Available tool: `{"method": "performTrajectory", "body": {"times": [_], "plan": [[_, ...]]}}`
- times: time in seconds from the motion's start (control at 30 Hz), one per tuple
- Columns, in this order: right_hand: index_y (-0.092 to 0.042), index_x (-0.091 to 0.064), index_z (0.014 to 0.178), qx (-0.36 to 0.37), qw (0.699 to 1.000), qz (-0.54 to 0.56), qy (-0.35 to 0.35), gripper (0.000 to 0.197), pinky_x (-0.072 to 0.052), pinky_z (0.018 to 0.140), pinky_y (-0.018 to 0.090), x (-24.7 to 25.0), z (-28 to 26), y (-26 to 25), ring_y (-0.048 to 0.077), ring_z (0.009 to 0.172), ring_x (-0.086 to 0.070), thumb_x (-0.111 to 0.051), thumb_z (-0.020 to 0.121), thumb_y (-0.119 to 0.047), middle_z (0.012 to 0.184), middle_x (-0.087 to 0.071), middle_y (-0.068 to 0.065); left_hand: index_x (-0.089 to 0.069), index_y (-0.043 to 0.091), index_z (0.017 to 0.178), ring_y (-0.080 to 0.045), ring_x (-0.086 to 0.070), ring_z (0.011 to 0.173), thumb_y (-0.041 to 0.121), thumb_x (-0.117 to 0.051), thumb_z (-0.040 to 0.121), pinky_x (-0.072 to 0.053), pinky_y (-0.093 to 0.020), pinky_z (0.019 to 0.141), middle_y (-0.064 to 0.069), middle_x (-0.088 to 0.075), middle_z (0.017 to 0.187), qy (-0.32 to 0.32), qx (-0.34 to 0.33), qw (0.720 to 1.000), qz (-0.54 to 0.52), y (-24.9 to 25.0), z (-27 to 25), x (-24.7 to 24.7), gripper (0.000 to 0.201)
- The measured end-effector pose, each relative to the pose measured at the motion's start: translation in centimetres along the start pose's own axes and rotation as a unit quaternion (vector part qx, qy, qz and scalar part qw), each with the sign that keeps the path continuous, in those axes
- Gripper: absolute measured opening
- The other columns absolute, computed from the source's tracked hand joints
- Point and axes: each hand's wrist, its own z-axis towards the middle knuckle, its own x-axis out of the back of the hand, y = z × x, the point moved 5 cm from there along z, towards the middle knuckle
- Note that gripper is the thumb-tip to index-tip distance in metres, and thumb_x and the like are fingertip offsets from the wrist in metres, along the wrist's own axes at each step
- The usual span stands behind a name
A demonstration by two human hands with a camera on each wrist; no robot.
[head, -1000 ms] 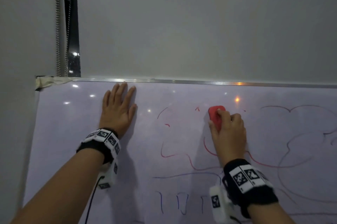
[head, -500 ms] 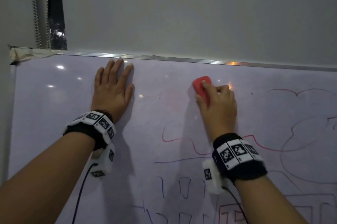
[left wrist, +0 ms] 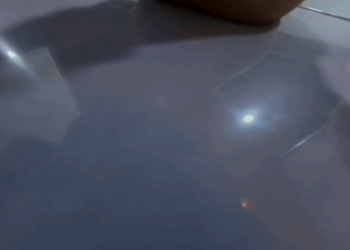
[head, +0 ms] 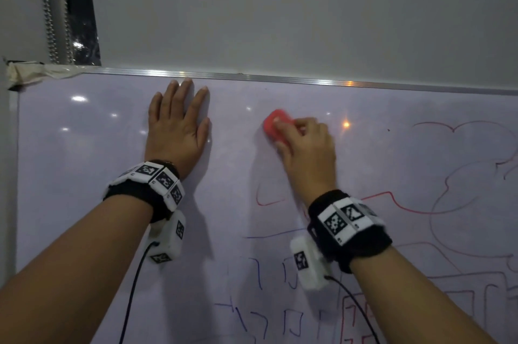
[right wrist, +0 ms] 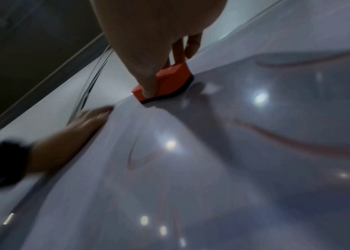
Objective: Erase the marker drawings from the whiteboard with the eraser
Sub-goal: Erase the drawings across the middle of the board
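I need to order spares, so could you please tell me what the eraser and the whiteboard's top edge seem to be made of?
Eraser: matte red body, probably plastic, over a dark, likely felt pad. Top edge: thin silvery strip with glints, probably aluminium.

Red eraser [head: 276, 125], dark pad flat against the glossy, marker-lined whiteboard [head: 392, 164].

black wristbands [head: 134, 193], checkered white tags [head: 346, 217], cables [head: 131, 293]

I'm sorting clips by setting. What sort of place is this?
Probably an office or classroom: a wall-mounted whiteboard with marker drawings, a window blind above with its bead chain.
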Motion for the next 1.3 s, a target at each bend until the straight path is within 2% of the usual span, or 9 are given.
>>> {"method": "performTrajectory", "body": {"times": [0.1, 0.17, 0.3, 0.4, 0.6, 0.67, 0.83, 1.03, 1.3], "plan": [[-0.02, -0.061, 0.109, 0.201, 0.977, 0.006, -0.071, 0.036, -0.041, 0.062, 0.034, -0.9, -6.5, -2.6, 0.028, 0.073, -0.053, -0.07, 0.074, -0.018, 0.092, -0.063, 0.013, -0.037, 0.012, 0.142, -0.032, -0.02, 0.138, 0.035, -0.029, 0.093, -0.003, -0.037, 0.113, -0.017, -0.031, 0.149, -0.003, 0.003, 1.0, -0.008, 0.0, 0.0, 0.1, 0.054], [-0.022, -0.059, 0.112, 0.247, 0.961, -0.004, -0.127, 0.03, -0.038, 0.062, 0.034, 0.1, -8.0, -1.0, 0.027, 0.073, -0.052, -0.06, 0.082, -0.021, 0.092, -0.064, 0.012, -0.037, 0.012, 0.142, -0.032, -0.02, 0.138, 0.035, -0.029, 0.093, -0.005, -0.039, 0.113, -0.017, -0.031, 0.149, -0.008, 0.002, 1.0, -0.013, 0.0, 0.0, 0.0, 0.054], [-0.017, -0.068, 0.105, -0.023, 0.998, 0.006, -0.054, 0.029, -0.049, 0.065, 0.04, 2.2, -3.6, 6.1, 0.032, 0.075, -0.056, -0.058, 0.083, -0.033, 0.086, -0.062, 0.014, -0.035, 0.013, 0.143, -0.032, -0.019, 0.14, 0.034, -0.03, 0.094, -0.003, -0.039, 0.114, -0.016, -0.029, 0.15, -0.011, 0.004, 1.0, -0.024, 0.1, 0.0, 0.0, 0.054], [-0.015, -0.062, 0.114, -0.105, 0.994, 0.008, 0.012, 0.036, -0.047, 0.067, 0.039, 1.0, -4.9, 4.4, 0.035, 0.082, -0.051, -0.063, 0.081, -0.028, 0.093, -0.054, 0.018, -0.035, 0.013, 0.143, -0.031, -0.018, 0.14, 0.032, -0.033, 0.094, -0.003, -0.04, 0.114, -0.015, -0.027, 0.151, -0.018, 0.009, 0.999, -0.03, 0.2, 0.0, 0.0, 0.053], [-0.03, -0.047, 0.119, 0.055, 0.996, 0.005, -0.076, 0.04, -0.047, 0.062, 0.033, -0.9, -12.1, -2.0, 0.023, 0.078, -0.046, -0.053, 0.081, -0.035, 0.089, -0.06, 0.01, -0.03, 0.012, 0.146, -0.035, -0.017, 0.141, 0.033, -0.028, 0.095, -0.003, -0.046, 0.114, -0.017, -0.025, 0.152, -0.046, 0.016, 0.998, -0.028, 0.4, -0.3, -0.1, 0.055], [-0.029, -0.048, 0.12, 0.024, 0.997, -0.025, -0.066, 0.044, -0.048, 0.063, 0.034, 0.7, -12.4, 1.7, 0.026, 0.078, -0.049, -0.062, 0.079, -0.031, 0.09, -0.059, 0.013, -0.029, 0.011, 0.146, -0.036, -0.016, 0.141, 0.035, -0.023, 0.094, -0.002, -0.05, 0.113, -0.017, -0.024, 0.153, -0.065, 0.013, 0.997, -0.029, 0.8, -0.9, -0.1, 0.058], [-0.015, -0.06, 0.119, -0.242, 0.97, -0.007, 0.027, 0.039, -0.052, 0.07, 0.043, 2.1, -12.5, 6.7, 0.034, 0.085, -0.05, -0.059, 0.084, -0.031, 0.096, -0.053, 0.02, -0.032, 0.013, 0.144, -0.03, -0.019, 0.137, 0.033, -0.028, 0.094, 0.005, -0.04, 0.113, -0.016, -0.034, 0.148, -0.088, -0.132, 0.987, -0.007, 4.3, -2.7, -1.1, 0.054], [-0.029, -0.048, 0.121, 0.018, 0.997, -0.032, -0.07, 0.04, -0.049, 0.062, 0.033, 0.9, -15.3, 2.6, 0.021, 0.082, -0.045, -0.051, 0.081, -0.036, 0.091, -0.06, 0.011, -0.03, 0.015, 0.145, -0.029, -0.019, 0.139, 0.035, -0.025, 0.095, 0.005, -0.039, 0.113, -0.012, -0.032, 0.15, -0.089, -0.124, 0.988, -0.006, 4.4, -3.0, -1.1, 0.054], [-0.017, -0.06, 0.122, -0.149, 0.989, -0.007, 0.025, 0.038, -0.047, 0.073, 0.038, 2.7, -8.0, 10.0, 0.034, 0.087, -0.05, -0.063, 0.084, -0.023, 0.101, -0.054, 0.019, -0.032, 0.014, 0.144, -0.03, -0.02, 0.139, 0.035, -0.025, 0.095, 0.006, -0.038, 0.114, -0.013, -0.032, 0.15, -0.088, -0.117, 0.989, 0.004, 4.6, -3.1, -1.1, 0.054]]}}
